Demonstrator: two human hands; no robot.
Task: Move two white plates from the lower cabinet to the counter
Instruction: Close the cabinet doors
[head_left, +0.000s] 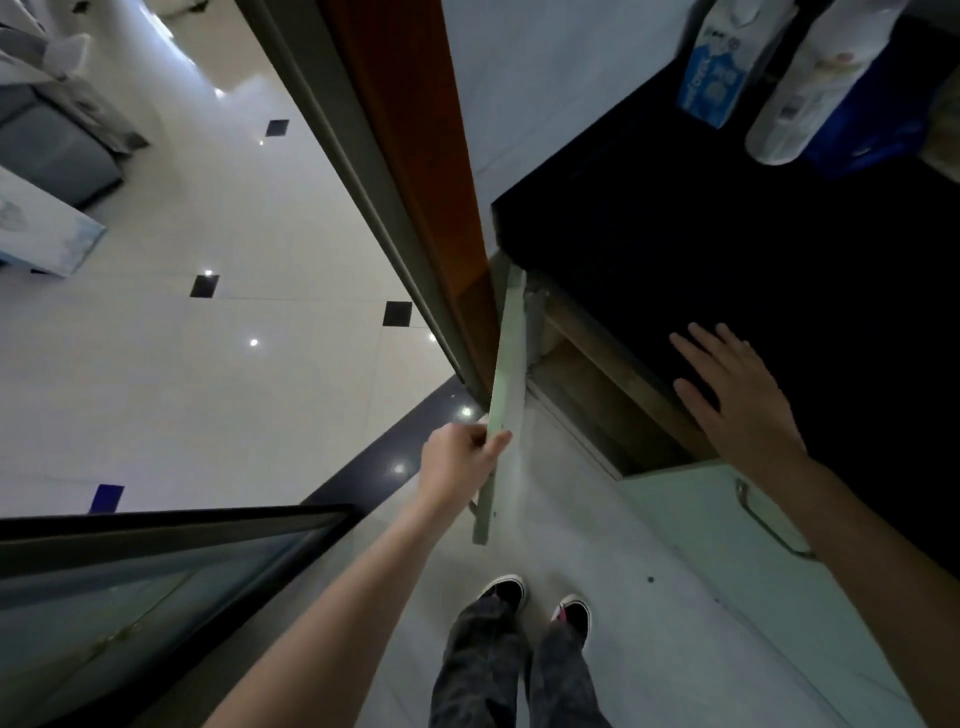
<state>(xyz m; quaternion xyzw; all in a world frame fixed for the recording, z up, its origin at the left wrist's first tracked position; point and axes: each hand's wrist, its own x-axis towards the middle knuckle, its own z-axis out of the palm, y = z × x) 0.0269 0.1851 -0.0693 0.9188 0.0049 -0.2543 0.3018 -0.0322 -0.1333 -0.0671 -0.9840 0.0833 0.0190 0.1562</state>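
Observation:
My left hand (462, 457) grips the top edge of a pale green lower cabinet door (501, 405), which stands swung out from the cabinet. The cabinet opening (592, 395) under the black counter (753, 270) is dark, and no white plates show inside it. My right hand (737, 395) rests flat, fingers spread, on the counter's front edge and holds nothing. A second green cabinet door (727, 525) with a metal handle is shut to the right of the opening.
A blue and white carton (719, 73) and a white bottle (802, 88) stand at the counter's back right. An orange-brown door frame (415, 156) rises left of the cabinet. A glass panel (130, 582) lies low left. My feet (535, 603) stand on the pale floor.

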